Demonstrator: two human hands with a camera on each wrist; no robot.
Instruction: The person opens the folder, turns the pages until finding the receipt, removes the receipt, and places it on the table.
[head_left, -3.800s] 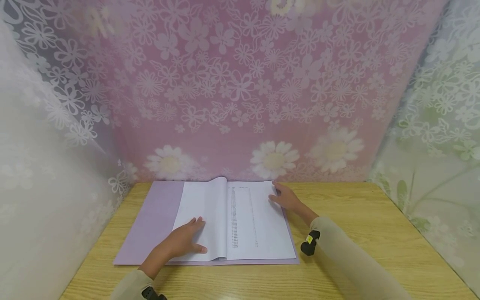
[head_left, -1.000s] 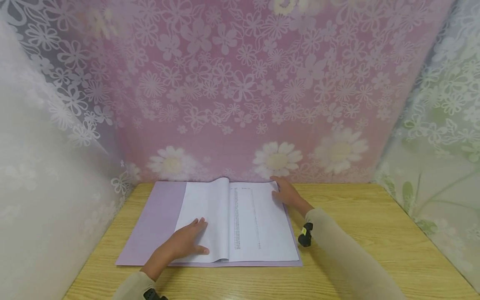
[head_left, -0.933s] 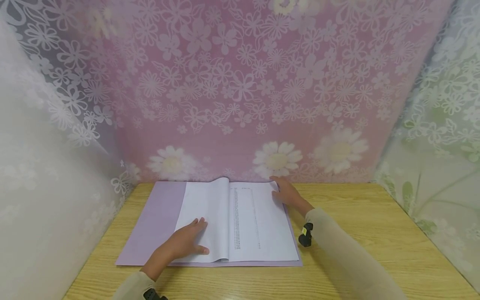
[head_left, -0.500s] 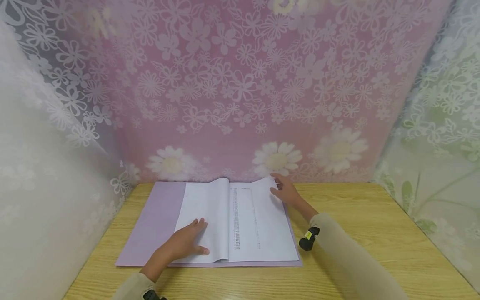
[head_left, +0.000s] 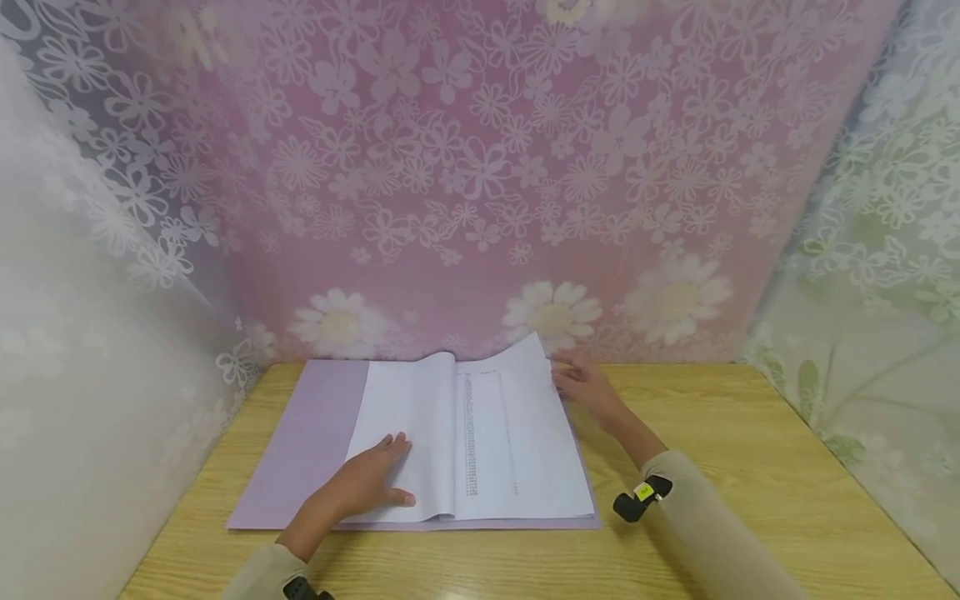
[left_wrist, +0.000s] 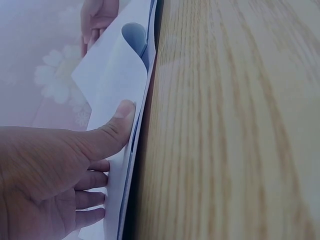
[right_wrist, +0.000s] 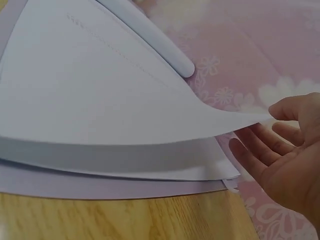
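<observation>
Across the lower middle of the head view, the purple folder (head_left: 288, 458) lay spread wide on the wood-grained table (head_left: 712, 425), a strip of its cover bare at the left. My left hand (head_left: 363, 482) rested on the left page (head_left: 401, 392), thumb held well apart from the fingers; in the left wrist view, from lower left, the thumb lay straight on the paper near the edge, with small gaps between the fingers. Towards the centre, that page bulged into a rounded fold beside the right page (head_left: 540, 442), where a narrow printed column (head_left: 471, 442) ran down.

Just right of centre, the right page's upper corner stood raised before the flowered backdrop (head_left: 487, 167). My right hand (head_left: 588, 387) was just beside that corner, fingers loosely bent. At the right of the right wrist view, the paper tapered up to my thumb tip, the fingers below; whether they pinched it or only came close, I could not tell. Beneath that lifted sheet, more paper lay on the folder.

Beige sleeves (head_left: 723, 525) covered my forearms, and a black device (head_left: 633, 502) sat at my right wrist.
</observation>
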